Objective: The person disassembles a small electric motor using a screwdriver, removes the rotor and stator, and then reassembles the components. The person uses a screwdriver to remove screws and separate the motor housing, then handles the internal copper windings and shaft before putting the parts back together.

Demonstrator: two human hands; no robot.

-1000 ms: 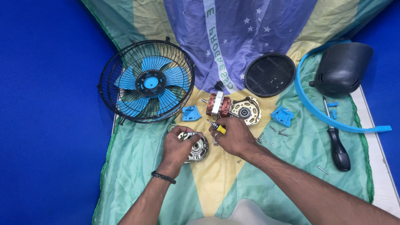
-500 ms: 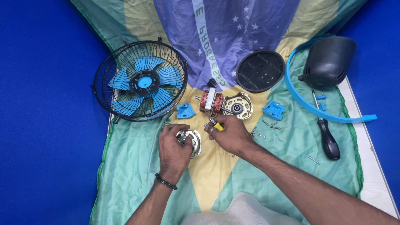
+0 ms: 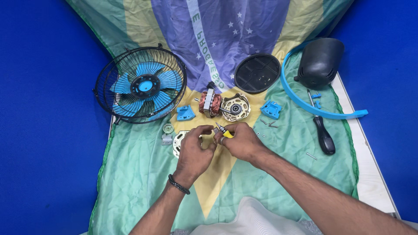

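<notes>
- Head view looked down on a table [image 3: 370,174] draped with a green, yellow and blue cloth [image 3: 139,174], with both bare hands meeting at the centre of the frame.
- The right hand [image 3: 241,141] had its fingers closed around a small tool with a yellow handle [image 3: 227,134], its metal tip pointing toward the upper left.
- The left hand [image 3: 193,150], a dark bracelet [image 3: 178,184] on its wrist, had its fingers curled in close to the tool's tip; whether they pinched anything I could not tell.
- Just under the left hand, partly hidden, lay a round silver motor cover [image 3: 178,141] on the cloth.
- Above the hands, near the middle, sat a copper-wound motor [image 3: 210,104] touching a second round metal cover [image 3: 236,107].
- Small blue plastic brackets lay on either side of the motor, one to the left [image 3: 185,112] and one to the right [image 3: 271,109].
- In the upper left stood a black wire fan cage [image 3: 140,85] with blue blades inside.
- A black round grille [image 3: 257,73] lay above centre; a dark motor housing [image 3: 319,62] sat in the upper right, with a blue curved band [image 3: 313,109] beside it.
- A black-handled screwdriver [image 3: 322,132] lay at the right, loose screws [image 3: 270,124] near it.
</notes>
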